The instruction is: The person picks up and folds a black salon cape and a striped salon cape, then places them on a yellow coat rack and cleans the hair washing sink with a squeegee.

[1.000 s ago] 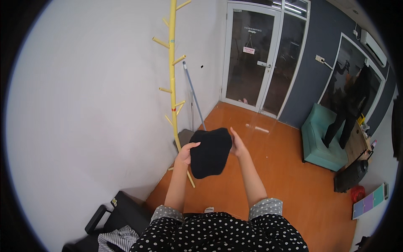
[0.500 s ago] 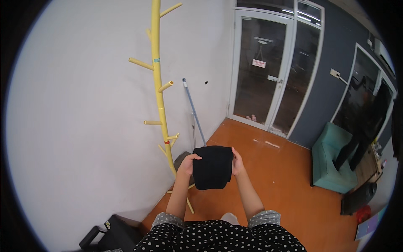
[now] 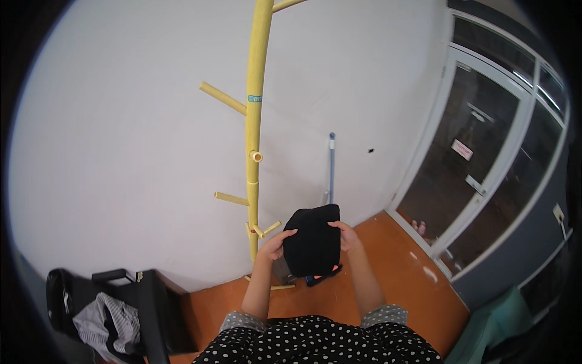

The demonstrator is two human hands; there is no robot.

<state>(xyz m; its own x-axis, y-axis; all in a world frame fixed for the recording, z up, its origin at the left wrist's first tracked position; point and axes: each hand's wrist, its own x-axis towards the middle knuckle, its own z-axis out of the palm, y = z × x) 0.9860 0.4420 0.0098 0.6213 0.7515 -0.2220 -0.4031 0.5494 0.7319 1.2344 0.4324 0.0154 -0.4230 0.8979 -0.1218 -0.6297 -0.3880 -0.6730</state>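
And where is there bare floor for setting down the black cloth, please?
Widest: orange floor between the right forearm, glass door and teal upholstered seat. A smaller patch lies between the left forearm and black armchair. Crowded: behind the black cloth, around the yellow coat rack and blue pole. The armchair holds striped fabric.

Both my arms reach forward, bare from the elbows. My left forearm (image 3: 257,291) leans slightly rightward, ending in my left grip (image 3: 276,245), closed, its thumb (image 3: 289,233) pointing inward. My right forearm (image 3: 367,284) slants leftward to my right grip (image 3: 348,236), also closed, its thumb (image 3: 336,225) pointing left. Most fingers are hidden.
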